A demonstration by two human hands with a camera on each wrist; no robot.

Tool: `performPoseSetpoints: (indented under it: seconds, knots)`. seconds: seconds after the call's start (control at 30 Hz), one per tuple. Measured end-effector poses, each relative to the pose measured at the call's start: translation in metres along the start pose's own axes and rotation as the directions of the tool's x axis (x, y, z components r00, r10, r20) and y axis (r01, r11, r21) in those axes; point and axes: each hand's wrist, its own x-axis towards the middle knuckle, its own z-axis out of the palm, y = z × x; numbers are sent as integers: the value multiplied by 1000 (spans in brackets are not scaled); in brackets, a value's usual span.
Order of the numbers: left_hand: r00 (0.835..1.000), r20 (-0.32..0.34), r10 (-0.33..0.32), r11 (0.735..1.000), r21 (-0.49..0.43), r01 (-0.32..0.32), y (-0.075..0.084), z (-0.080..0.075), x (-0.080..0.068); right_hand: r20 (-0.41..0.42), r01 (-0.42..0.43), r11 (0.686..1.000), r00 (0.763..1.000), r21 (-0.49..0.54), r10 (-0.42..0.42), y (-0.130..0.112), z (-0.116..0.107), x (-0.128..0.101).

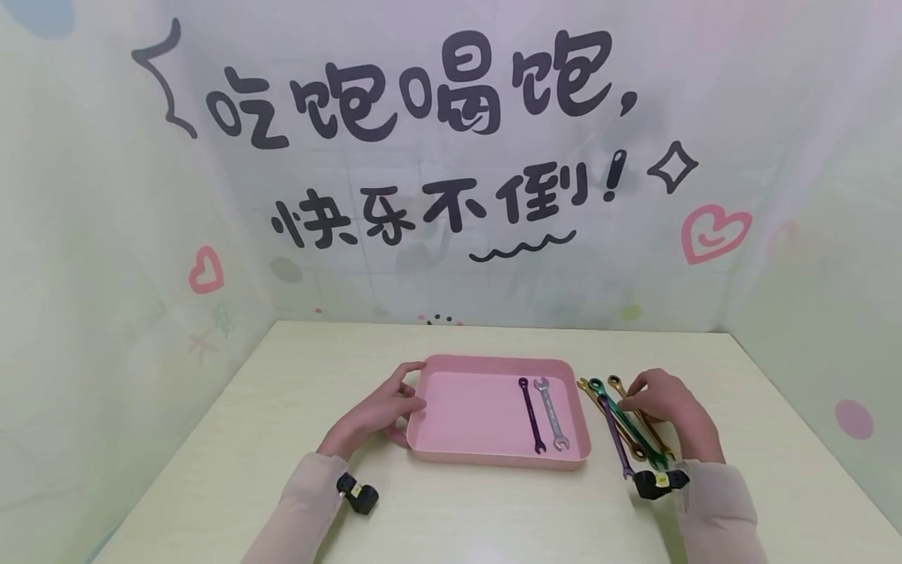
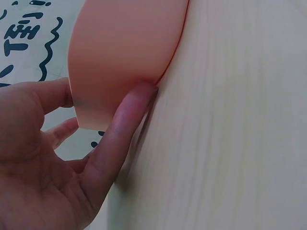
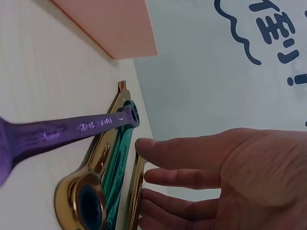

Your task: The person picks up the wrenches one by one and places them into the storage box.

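Left hand (image 1: 384,411) grips the left rim of the pink tray (image 1: 451,454), thumb on the outer wall low by the tabletop (image 1: 211,470), other fingers curled at the rim. Tray sits mid-tabletop. Inside it, right half: purple wrench (image 1: 532,415) and silver wrench (image 1: 552,413), side by side, just apart.

Right hand (image 1: 669,407) is loosely spread, fingers near straight, holding nothing; fingertips at the pile of wrenches just right of the tray. Pile: long purple wrench (image 1: 615,435) on top, green wrench (image 1: 623,423) and gold wrenches (image 1: 644,431) under and beside it, overlapping.

Handling, as a judgement: wrenches are stiff steel, fairly heavy for their size, glossy coating likely slick; flat on the tabletop, so hard to get under. Best pinch mid-shank, or lift a raised ring end first. Stacked ones may shift or clatter when one is pulled. Tray looks light rigid plastic and could slide if not steadied.

Views: head shows the whole layout and tray contents. Left wrist shows only the thumb (image 2: 124,129) against the tray wall (image 2: 124,52). Right wrist shows the stacking order close up, the gold ring end (image 3: 84,201) lowest, and the fingers (image 3: 182,153) hovering; actual contact cannot be told.
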Motion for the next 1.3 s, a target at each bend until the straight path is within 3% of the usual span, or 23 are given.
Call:
performPoseSetpoints:
  seconds: [0.47, 1.3]
  knots:
    - [1000, 0, -6, 1000, -3, 6, -3, 0, 0, 110, -31, 999, 994, 38, 26, 18, 0, 3]
    - [1000, 7, -1, 1000, -4, 1, -3, -1, 1, 97, -24, 1000, 995, 10, 23, 17, 1, 5]
